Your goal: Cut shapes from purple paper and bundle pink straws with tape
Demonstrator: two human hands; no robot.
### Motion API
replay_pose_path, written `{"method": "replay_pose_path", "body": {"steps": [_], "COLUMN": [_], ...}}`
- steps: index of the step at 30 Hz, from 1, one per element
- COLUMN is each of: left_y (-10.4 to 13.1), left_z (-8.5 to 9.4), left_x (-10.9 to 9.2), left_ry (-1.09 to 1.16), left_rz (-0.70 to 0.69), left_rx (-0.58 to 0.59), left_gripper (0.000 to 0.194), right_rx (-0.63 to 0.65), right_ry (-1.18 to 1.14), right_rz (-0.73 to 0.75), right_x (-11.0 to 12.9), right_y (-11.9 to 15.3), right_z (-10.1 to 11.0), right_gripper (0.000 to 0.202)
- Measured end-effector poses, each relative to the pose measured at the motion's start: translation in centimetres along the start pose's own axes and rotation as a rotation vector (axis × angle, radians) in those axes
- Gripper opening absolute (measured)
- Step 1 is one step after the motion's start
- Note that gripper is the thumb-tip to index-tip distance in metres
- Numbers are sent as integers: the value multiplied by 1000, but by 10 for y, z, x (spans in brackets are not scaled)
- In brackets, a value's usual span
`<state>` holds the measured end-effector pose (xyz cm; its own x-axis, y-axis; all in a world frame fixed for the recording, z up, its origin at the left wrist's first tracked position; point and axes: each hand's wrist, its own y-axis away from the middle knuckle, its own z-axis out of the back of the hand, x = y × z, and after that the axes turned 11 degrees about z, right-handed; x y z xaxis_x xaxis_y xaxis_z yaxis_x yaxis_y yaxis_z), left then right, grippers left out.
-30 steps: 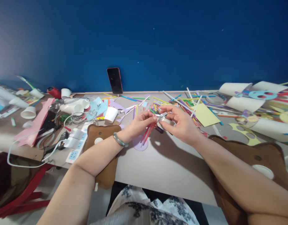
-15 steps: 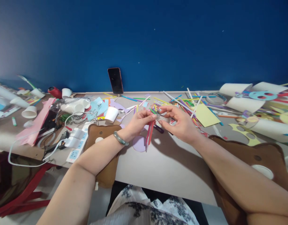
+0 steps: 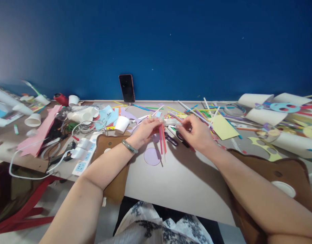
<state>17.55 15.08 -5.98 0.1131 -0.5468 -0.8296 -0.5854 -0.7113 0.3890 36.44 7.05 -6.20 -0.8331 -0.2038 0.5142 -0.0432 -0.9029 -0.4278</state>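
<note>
Above the table in the middle, my left hand [image 3: 147, 131] is closed in a pinch on narrow pink-red strips [image 3: 163, 140], which hang down from its fingertips. My right hand [image 3: 198, 134] is closed too, its thumb and fingertips pinching one end of a translucent strip that looks like clear tape [image 3: 170, 122]. The strip spans the gap between both hands, its left end by my left fingertips. Below them lies a purple paper disc [image 3: 152, 157]. Dark-handled scissors [image 3: 180, 136] lie partly hidden under my right hand.
Colourful sticks and strips [image 3: 204, 110] litter the back. A phone [image 3: 126, 88] leans on the blue wall. On the left are a paper cup [image 3: 121, 124], a power strip [image 3: 81, 166] and a white cable [image 3: 12, 169]. Yellow paper [image 3: 224, 128] and white paper rolls [image 3: 295, 144] lie on the right.
My hands have drawn apart, the right moving slightly right, and the translucent strip now stretches between them. The green piece at my left fingertips no longer shows. The pink-red strips hang more upright.
</note>
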Motion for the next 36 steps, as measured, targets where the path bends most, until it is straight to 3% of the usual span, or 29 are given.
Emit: {"method": "replay_pose_path", "body": {"steps": [4,8,17,27,32,36], "left_y": [-1,-3,-5,-3,-2,-2], "left_z": [2,3,7,5,8,14], "left_x": [-3,-4,-5,-6,-12,-17], "left_ry": [40,62,71,85,110,132], "left_rz": [-49,-54,-51,-51,-70,-117], "left_rx": [-9,-29,-52,-49,-44,-56], "left_gripper": [24,21,16,18,17,14], "right_rx": [407,542,538,554,503,549], "right_ry": [307,477,510,519,463,369], "right_rz": [146,214,200,142,54,-104], "right_x": [1,6,12,7,5,-1], "right_y": [1,3,4,2,-5,-10], "right_z": [-7,-18,-20,-21,-9,0], "right_gripper": [19,22,35,31,27,26]}}
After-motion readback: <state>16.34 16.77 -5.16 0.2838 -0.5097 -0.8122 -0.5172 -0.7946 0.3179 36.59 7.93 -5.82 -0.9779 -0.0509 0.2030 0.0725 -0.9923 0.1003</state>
